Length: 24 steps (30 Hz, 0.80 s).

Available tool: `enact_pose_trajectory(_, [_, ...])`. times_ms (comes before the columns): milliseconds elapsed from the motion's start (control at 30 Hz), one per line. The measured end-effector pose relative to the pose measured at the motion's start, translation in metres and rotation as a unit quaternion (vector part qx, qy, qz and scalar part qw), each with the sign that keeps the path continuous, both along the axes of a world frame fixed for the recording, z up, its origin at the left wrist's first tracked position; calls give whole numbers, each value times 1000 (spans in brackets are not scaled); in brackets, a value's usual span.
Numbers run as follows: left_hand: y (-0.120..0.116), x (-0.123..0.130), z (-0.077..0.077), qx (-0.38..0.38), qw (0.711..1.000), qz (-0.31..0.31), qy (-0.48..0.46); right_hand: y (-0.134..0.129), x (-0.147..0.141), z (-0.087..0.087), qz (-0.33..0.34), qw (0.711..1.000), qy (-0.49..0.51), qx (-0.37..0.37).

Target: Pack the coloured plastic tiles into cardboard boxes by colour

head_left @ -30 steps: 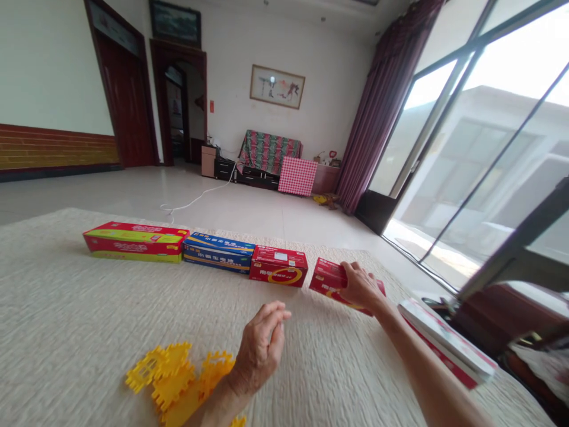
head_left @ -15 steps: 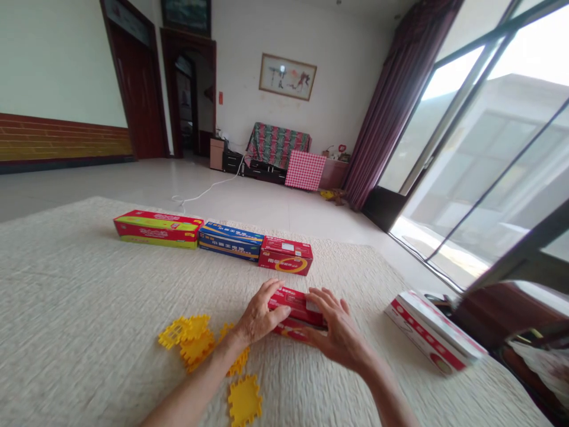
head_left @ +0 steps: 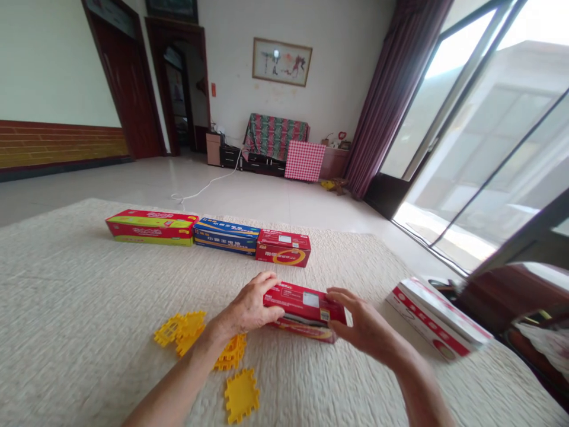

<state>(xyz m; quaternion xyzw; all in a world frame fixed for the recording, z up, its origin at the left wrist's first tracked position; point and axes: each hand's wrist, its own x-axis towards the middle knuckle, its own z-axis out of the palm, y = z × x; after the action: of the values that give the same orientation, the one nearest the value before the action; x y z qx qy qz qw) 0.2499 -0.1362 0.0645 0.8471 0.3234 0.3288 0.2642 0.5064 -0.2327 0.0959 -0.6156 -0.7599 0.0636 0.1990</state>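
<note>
Between my hands a red box point(head_left: 299, 303) rests on the cream textured cover, its lid edge slightly raised along the near side. My left hand point(head_left: 251, 303) grips its left end, thumb on the near top edge. At the right end, my right hand point(head_left: 362, 320) holds the box with fingers on top and thumb at the near corner. Beyond it stand three boxes in a row, end to end: a red and yellow-green one point(head_left: 153, 228), a blue one point(head_left: 226, 236) and another red one point(head_left: 283, 248). Several yellow toothed plastic pieces point(head_left: 241, 396) lie near my left forearm.
A white and red box point(head_left: 438, 320) sits at an angle on the cream cover point(head_left: 89, 332) to the right. Dark brown furniture point(head_left: 515, 296) borders the right side. A white cable point(head_left: 207, 188) crosses the floor beyond the cover.
My right hand has shifted right to the end of the red box, exposing more of its top. The view has moved slightly. My left hand stays at the left end.
</note>
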Motion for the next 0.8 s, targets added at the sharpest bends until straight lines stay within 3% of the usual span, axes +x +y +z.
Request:
enact_pose_trajectory(233, [2, 1, -5, -17, 999, -6, 38, -4, -15, 8, 12, 999, -41, 20])
enact_pose_trajectory(567, [1, 3, -3, -2, 1000, -20, 15, -1, -12, 2, 42, 998, -4, 41])
enact_pose_trajectory(800, [-1, 5, 0, 14, 1000, -23, -17, -2, -10, 12, 25, 999, 40, 25])
